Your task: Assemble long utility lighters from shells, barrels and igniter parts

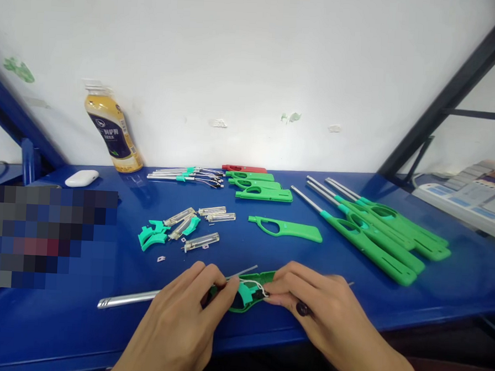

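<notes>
Near the table's front edge lies an open green lighter half-shell (263,276), with a turquoise trigger (246,292), white wires (255,283) and a small black part inside it. A silver lighter tube (127,299) points left from under my left hand (187,309), whose fingers are closed on the shell's left end. My right hand (320,300) pinches at the shell's right side, by the wires and black part. The dark round end of a tool (302,308) shows in my right palm; the rest is mostly hidden. Exactly what my right fingertips grip is partly covered.
Beyond my hands lie clear fuel tanks (203,241), turquoise triggers (151,236) and a loose green shell (289,229). Farther back are wired tubes (185,175) and more shells (263,193). Several green lighters (372,247) lie right. A bottle (113,128) and white case (82,178) stand left.
</notes>
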Available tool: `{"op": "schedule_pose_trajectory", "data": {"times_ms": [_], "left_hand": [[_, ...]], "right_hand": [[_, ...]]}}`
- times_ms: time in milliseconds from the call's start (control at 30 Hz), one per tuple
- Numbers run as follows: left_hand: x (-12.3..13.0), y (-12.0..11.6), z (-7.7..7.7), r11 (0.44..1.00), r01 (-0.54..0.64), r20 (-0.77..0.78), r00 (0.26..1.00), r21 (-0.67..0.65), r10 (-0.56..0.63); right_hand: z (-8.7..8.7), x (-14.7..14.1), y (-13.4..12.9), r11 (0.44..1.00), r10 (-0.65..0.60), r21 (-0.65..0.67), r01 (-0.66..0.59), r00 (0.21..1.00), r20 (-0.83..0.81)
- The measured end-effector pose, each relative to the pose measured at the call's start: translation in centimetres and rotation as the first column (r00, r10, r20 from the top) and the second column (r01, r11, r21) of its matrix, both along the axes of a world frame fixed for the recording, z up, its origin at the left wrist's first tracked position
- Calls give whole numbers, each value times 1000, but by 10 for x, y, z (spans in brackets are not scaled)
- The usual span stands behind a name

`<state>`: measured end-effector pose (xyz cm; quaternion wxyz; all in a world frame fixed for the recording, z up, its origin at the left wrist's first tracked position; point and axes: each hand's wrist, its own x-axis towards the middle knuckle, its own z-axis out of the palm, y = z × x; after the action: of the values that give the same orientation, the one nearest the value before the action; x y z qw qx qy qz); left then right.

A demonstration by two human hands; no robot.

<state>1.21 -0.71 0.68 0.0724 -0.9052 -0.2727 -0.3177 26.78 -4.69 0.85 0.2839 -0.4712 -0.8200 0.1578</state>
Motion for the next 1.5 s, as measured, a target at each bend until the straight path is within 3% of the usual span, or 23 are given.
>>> {"op": "schedule_pose_trajectory", "data": {"times_ms": [267, 500, 700, 1100, 1300, 1500], "left_hand": [[2, 1, -1, 1000, 1, 21, 1000, 1, -1], [-1, 4, 2, 1000, 5, 36, 999, -27, -4], [-2, 7, 1, 992, -39, 70, 996, -118, 47], [-7, 7, -4, 990, -78, 50, 995, -115, 84], [-1, 8, 0, 995, -36, 128, 991, -97, 48], [1, 2, 4, 985, -26, 116, 992, -169, 46]], "right_hand": [[2, 0, -1, 999, 13, -34, -10, 997, 81], [6, 4, 9, 995, 46, -91, -45, 999, 11], [10, 2, 15, 997, 55, -57, -55, 998, -6], [6, -1, 13, 998, 42, 42, -41, 999, -20], [8, -2, 14, 998, 49, 47, -49, 999, -4], [8, -2, 12, 999, 44, 3, -44, 999, 15]]}}
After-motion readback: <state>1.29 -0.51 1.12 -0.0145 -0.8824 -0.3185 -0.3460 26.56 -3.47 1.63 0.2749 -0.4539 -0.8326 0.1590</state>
